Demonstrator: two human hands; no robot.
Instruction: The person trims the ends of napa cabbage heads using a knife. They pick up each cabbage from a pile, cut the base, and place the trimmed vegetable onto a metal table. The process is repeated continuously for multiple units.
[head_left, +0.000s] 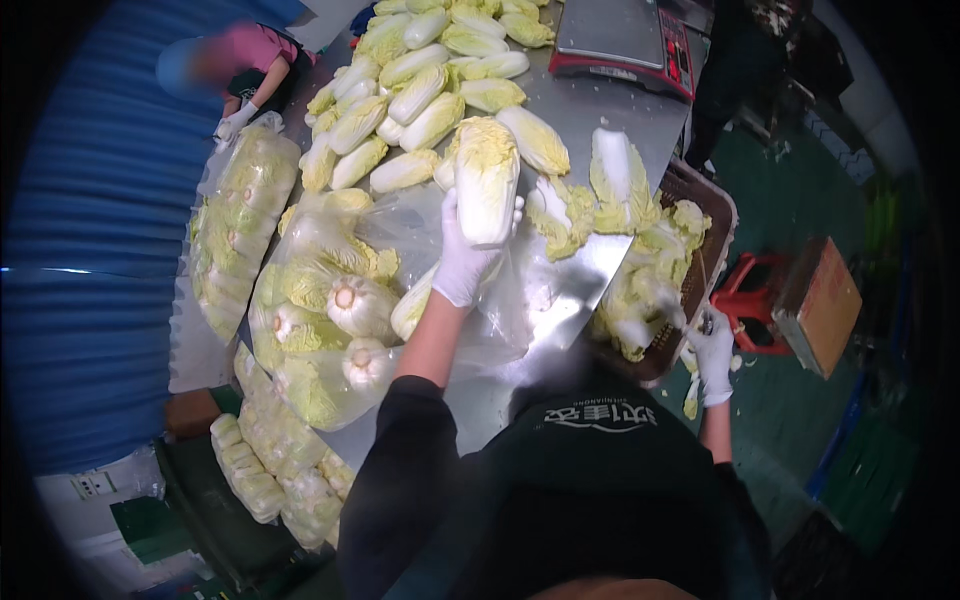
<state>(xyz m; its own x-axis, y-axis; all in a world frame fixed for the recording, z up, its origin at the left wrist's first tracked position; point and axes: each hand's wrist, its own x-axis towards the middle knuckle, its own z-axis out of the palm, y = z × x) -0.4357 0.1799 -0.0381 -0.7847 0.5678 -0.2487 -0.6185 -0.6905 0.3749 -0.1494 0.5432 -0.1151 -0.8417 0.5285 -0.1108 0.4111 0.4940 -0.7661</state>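
Observation:
My left hand (465, 262), in a white glove, holds a napa cabbage (487, 184) upright above the steel table (480, 416), its pale base toward me. My gloved right hand (711, 351) is low at the right, beside the rim of a brown plastic basket (724, 217). Its fingers are closed around a dark handle, seemingly of a small knife (707, 324); the blade is blurred. Loose cabbage leaves (637, 292) fill the basket. Left of my left hand lies a clear plastic bag (450, 352) with several cabbages inside (361, 304).
Many cabbages (420, 94) are heaped across the table's far side. A red-framed scale (611, 34) stands at the back right. Two trimmed leaves (559, 217) lie near the table edge. Packed bags (244, 225) line the left, where a co-worker (255, 67) bends. A red stool (754, 300) and carton (817, 307) stand right.

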